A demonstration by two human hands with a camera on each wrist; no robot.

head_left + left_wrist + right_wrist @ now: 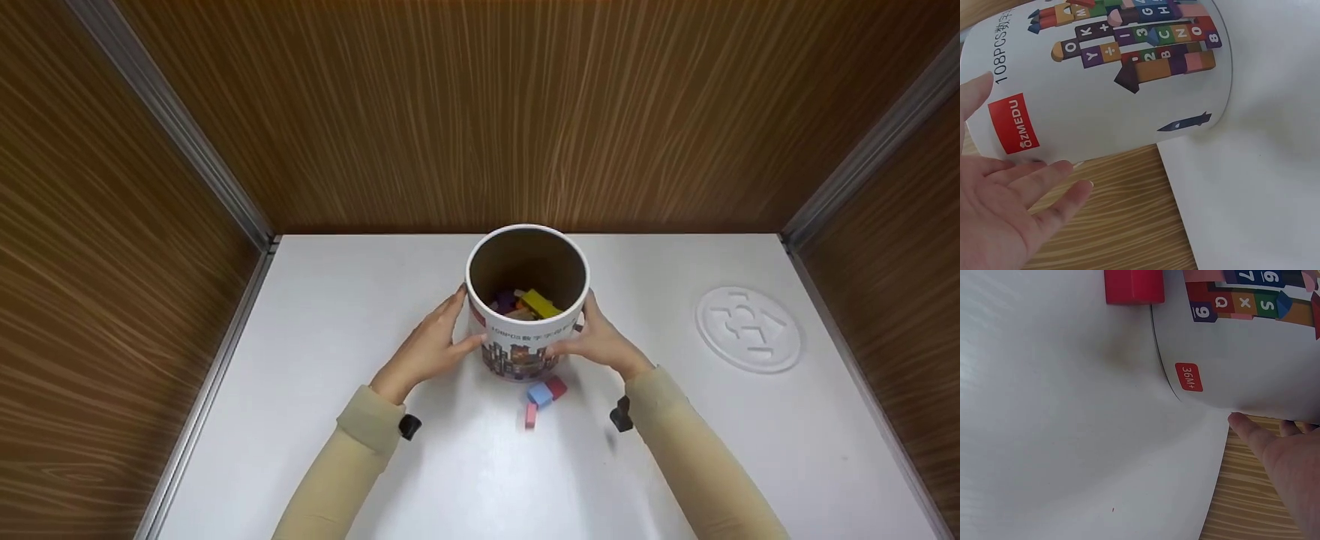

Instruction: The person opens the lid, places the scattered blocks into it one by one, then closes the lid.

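A white cardboard canister (526, 300) printed with coloured letter blocks stands open-topped at the centre of the frame on a white counter (360, 480), its mouth showing a yellow block (541, 303) and other coloured pieces lying inside. The person's left hand (433, 346) lies against the canister's left wall and the right hand (600, 342) against its right wall, so the tub sits between both palms. In the left wrist view the fingers (1044, 174) are stretched nearly straight, tips just touching the printed wall beside a red brand label (1013, 125); that grip is released, flat against the side rather than wrapped round it. In the right wrist view one fingertip (1239, 422) meets the tub's lower edge near a small red age sticker (1189, 377); this grip too reads as loose, fingers extended.

Just below the canister, at lower centre, three loose blocks lie on the counter: a blue block (539, 394) touching a red block (556, 387), and a pink block (531, 415) just beneath them. The round white lid (748, 328) lies flat at the right of the frame, well apart from the tub. Wood-grain panels (480, 112) wall in the counter at the top and both sides.
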